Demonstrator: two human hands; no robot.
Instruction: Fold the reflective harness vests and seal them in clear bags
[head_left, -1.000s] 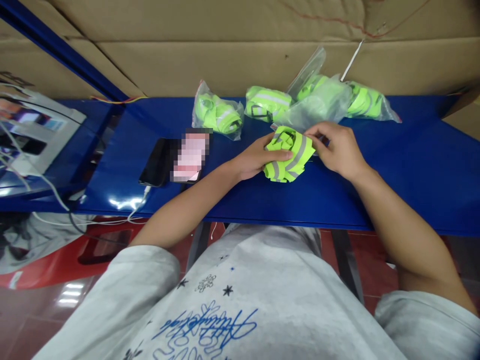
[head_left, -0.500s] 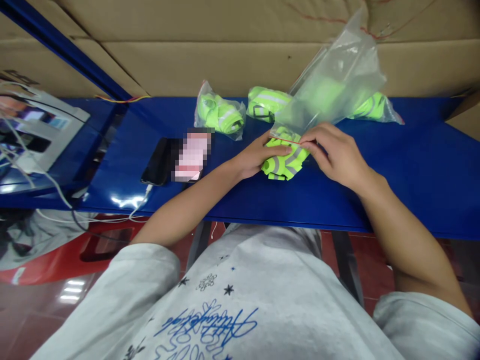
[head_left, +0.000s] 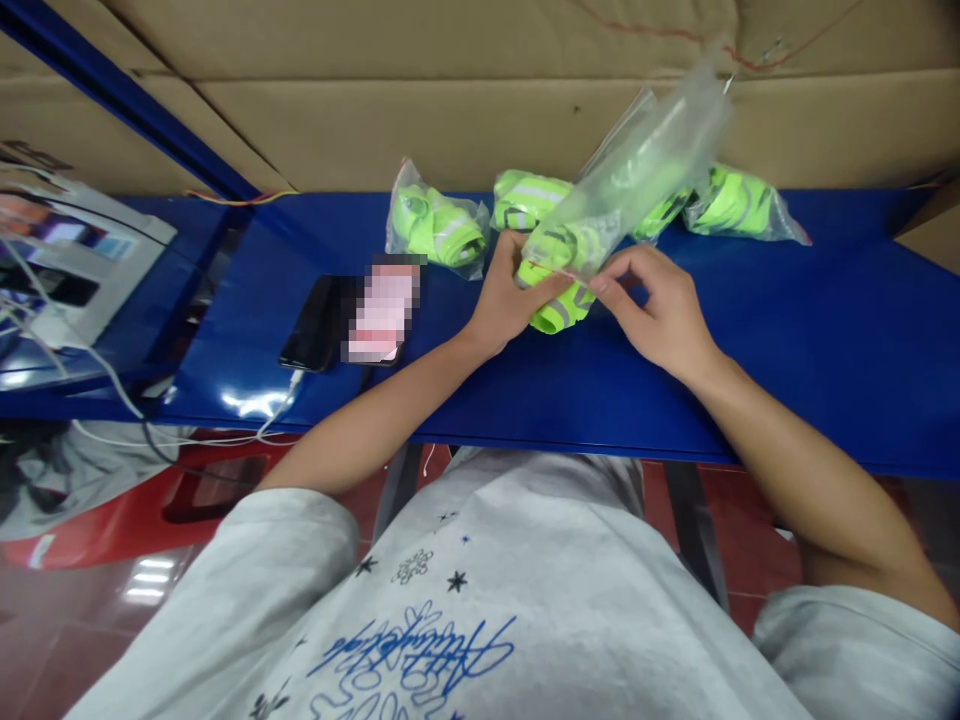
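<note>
A rolled neon-yellow reflective strap bundle (head_left: 553,316) with grey stripes is in my left hand (head_left: 508,302), whose fingers wrap its left side with the thumb across it. Over the bundle's upper part lies the mouth of a clear zip bag (head_left: 637,175), its red seal line crossing the bundle. The roll is partly inside the bag, and the bag's far end stands up and is blurred. My right hand (head_left: 656,310) pinches the right edge of the bag's mouth between thumb and index finger. The left fingertips are hidden behind the bundle.
Bagged neon-yellow bundles lie along the back of the blue table (head_left: 795,340): one at left (head_left: 439,225), one in the middle (head_left: 525,198), one at right (head_left: 739,205). Two phones, one black (head_left: 311,322), sit left with a white cable. Brown cardboard (head_left: 420,130) stands behind.
The bag's mouth has come down further over the bundle, so more of the roll is inside. The bag's far end has swung left and lower, uncovering more of the bagged bundles at right.
</note>
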